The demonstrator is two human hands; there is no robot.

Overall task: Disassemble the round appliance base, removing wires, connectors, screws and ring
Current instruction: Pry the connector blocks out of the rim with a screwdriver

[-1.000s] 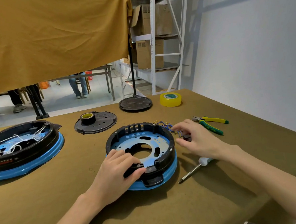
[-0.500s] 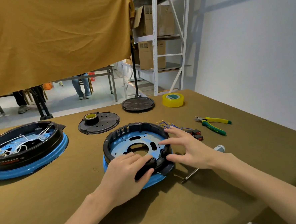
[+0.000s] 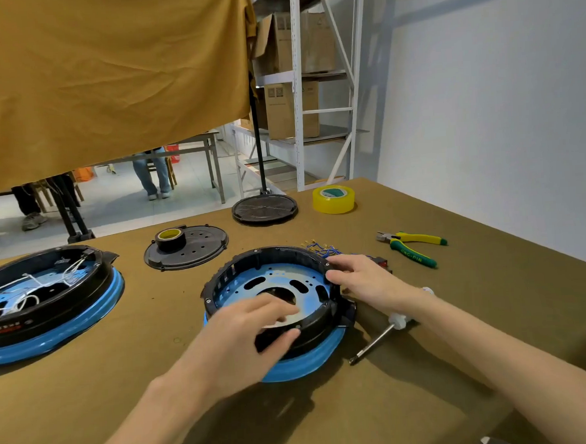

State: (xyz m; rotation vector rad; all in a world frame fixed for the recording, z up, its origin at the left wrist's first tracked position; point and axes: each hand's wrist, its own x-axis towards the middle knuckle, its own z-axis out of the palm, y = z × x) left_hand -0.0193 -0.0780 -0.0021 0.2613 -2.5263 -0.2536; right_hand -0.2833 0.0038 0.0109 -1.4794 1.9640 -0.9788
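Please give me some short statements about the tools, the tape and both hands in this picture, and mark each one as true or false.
1. The pliers lie on the table, with no hand on them. True.
2. The right hand holds the screwdriver. False: the screwdriver lies on the table under the right wrist, and the hand rests on the black ring of the round base.
3. The yellow tape roll stands at the far side of the table. True.
4. The left hand rests on the second base at the far left. False: its grip is on the near rim of the round base in the middle.
5. Blue wires lie on the table behind the right hand. True.
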